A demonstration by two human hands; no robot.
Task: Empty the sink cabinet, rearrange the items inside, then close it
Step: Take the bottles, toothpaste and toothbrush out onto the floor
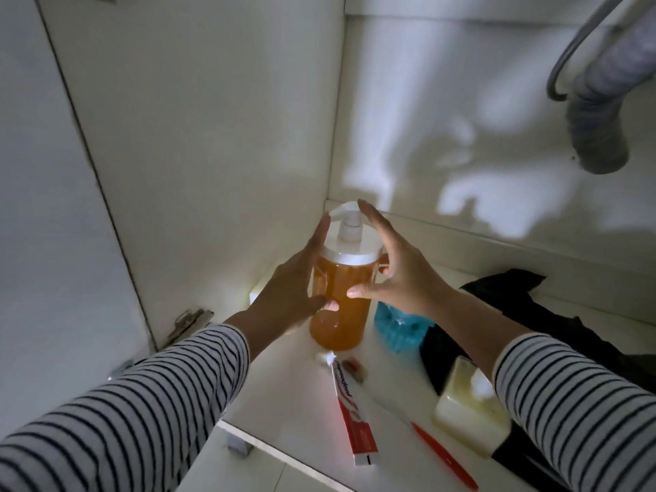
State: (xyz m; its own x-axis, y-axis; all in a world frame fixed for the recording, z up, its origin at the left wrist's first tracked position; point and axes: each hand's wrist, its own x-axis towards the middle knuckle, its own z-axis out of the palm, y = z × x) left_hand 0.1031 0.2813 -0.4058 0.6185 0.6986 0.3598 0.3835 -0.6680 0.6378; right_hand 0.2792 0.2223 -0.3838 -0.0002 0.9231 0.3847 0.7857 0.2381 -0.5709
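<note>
Head view, frame centre: both hands, left (pixel 291 289) and right (pixel 397 275), fingers straight and spread, flank amber pump bottle (pixel 340 300) on cabinet floor (pixel 284 395); thumbs touch it.

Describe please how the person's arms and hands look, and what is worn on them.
Both arms wear long sleeves with thin horizontal stripes, dark on white, that end at the wrists. The left hand and the right hand are bare: no gloves, and no rings, watch or bracelet can be seen. The left sleeve and the right sleeve match.

You see the toothpaste (pixel 349 410) in front of the pump bottle (pixel 342 289); the pipe (pixel 596 136) is far right, behind it.
</note>
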